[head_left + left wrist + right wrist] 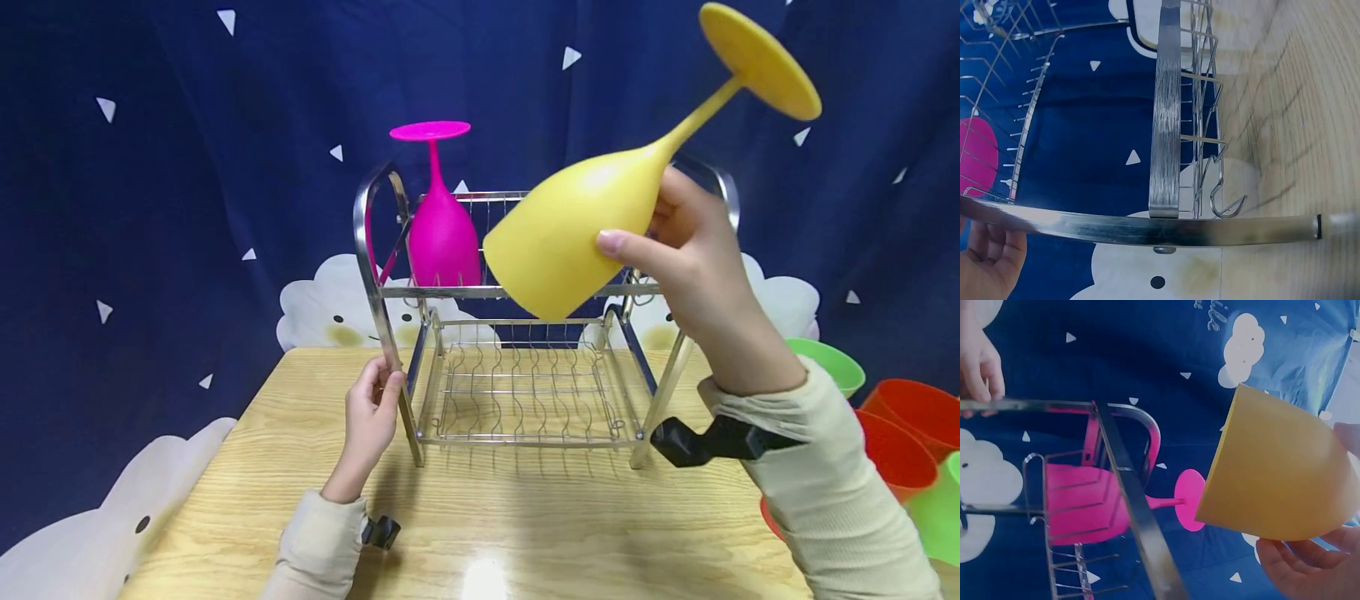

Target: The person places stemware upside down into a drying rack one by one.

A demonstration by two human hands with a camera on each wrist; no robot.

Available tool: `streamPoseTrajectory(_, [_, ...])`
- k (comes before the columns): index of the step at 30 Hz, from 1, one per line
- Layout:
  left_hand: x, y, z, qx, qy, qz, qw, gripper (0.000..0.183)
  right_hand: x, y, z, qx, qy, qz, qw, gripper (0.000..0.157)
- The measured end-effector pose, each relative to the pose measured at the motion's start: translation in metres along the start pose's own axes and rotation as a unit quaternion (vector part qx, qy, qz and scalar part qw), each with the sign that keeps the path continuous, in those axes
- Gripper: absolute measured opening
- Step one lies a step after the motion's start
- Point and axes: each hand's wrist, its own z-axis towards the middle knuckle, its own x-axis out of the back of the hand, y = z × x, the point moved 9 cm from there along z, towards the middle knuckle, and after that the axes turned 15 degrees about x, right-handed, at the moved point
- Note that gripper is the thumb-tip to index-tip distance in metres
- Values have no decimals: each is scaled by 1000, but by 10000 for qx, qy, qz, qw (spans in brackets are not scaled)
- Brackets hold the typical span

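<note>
A yellow plastic goblet is gripped by its bowl in my right hand, tipped with its mouth down to the left and its foot up to the right. It is held in front of the upper tier of a two-tier metal dish rack. Upside down at the left of that upper tier stands a magenta goblet. My left hand holds the rack's left front leg between thumb and fingers. In the right wrist view the yellow goblet shows its rim near the magenta goblet's foot.
The rack stands on a wooden table. At the table's right side are several red cups and green cups, partly behind my right forearm. A dark blue curtain with white triangles and clouds hangs behind.
</note>
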Motion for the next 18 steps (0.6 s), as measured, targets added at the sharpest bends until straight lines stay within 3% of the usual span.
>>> streamPoseTrajectory(9, [0,-5,2,150,-75,-345,9993,13,-4,1,24,-295,-91,-605,9977,39])
streamPoseTrajectory(18, [-1,-7,1,259,-141,-374,9989,13,1,21,46,-846,-346,-1786,9797,47])
